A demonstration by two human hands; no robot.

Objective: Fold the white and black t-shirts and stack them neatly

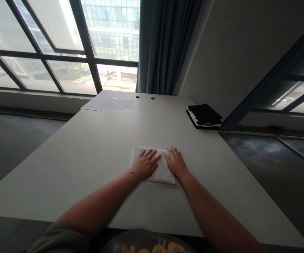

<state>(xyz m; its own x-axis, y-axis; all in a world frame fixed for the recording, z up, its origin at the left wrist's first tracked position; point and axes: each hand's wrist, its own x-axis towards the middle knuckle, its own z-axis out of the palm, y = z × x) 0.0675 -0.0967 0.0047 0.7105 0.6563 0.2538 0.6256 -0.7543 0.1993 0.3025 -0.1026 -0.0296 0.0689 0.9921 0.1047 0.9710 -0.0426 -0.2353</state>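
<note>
A folded white cloth (162, 175) lies flat on the white table (88, 168), in front of my body. My left hand (146, 164) rests palm down on the cloth's left and middle part, its fingers spread. At the cloth's right edge, my right hand (177, 161) lies with its fingers stretched forward, partly over the edge. Neither hand grips anything. Both palms are hidden from view, as is the part of the cloth beneath them.
Toward the far left of the table lie several printed paper sheets (110, 102). A black folder or notebook (204, 115) with papers inside sits near the right edge. Two round holes (153, 98) show near the far edge. Behind are a blue curtain (162, 45) and windows.
</note>
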